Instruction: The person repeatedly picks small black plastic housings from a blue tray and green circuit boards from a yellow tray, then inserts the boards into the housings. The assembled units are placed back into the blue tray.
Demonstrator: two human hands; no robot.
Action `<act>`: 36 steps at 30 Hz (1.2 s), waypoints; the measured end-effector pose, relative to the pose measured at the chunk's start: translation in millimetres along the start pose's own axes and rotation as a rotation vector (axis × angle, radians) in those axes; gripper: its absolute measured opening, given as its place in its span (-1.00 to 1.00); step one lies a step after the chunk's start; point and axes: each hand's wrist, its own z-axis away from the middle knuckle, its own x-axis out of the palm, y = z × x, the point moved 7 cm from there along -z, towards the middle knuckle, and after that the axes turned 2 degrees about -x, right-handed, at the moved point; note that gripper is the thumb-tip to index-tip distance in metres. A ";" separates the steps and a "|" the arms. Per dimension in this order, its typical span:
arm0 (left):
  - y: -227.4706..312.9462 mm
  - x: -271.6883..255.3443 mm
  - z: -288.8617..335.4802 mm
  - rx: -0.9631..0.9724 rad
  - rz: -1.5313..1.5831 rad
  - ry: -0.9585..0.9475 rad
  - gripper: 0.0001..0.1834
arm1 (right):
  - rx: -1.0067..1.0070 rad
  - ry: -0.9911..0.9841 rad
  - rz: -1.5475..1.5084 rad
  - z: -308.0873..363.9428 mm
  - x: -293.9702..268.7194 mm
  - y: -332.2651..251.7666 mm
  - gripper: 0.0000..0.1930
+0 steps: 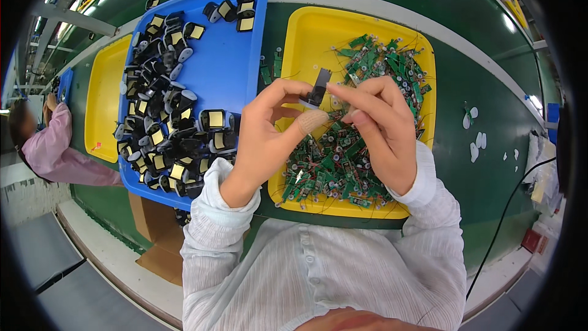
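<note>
My left hand (263,132) pinches a small black plastic housing (318,87) with a grey rounded end, held over the yellow tray (298,37). A beige covering wraps the tip of its thumb. Close on the right, my right hand (383,122) has its index fingertip at the housing's edge. Its thumb and other fingers are pressed together, and whatever lies between them is hidden. Beneath both hands the tray carries a heap of green circuit boards (334,175) with thin wires and small round parts.
To the left, a blue tray (239,55) bears many black housings with cream pads (158,136). Another yellow tray (101,107) stands beyond it, near a person in pink (52,141). White pieces (474,152) lie on the green table at right. A black cable (505,214) hangs over its edge.
</note>
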 end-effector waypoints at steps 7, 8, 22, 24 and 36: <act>3.0 6.8 2.5 -0.034 -0.041 -0.020 -0.66 | -0.183 0.050 0.186 2.7 -3.4 -8.5 -0.63; 3.0 6.6 2.7 -0.034 -0.040 -0.017 -0.66 | -0.160 0.058 0.153 3.3 -3.4 -7.2 -0.64; 6.5 5.2 2.5 0.018 -0.055 0.012 -0.70 | -0.204 0.077 0.208 3.6 0.4 -8.7 -0.65; 6.5 6.4 3.1 0.038 -0.028 0.033 -0.71 | -0.255 0.092 0.242 4.8 0.4 -13.6 -0.65; 16.8 9.2 4.0 0.214 -0.116 0.060 -0.74 | -0.299 0.096 0.236 6.7 1.3 -15.9 -0.65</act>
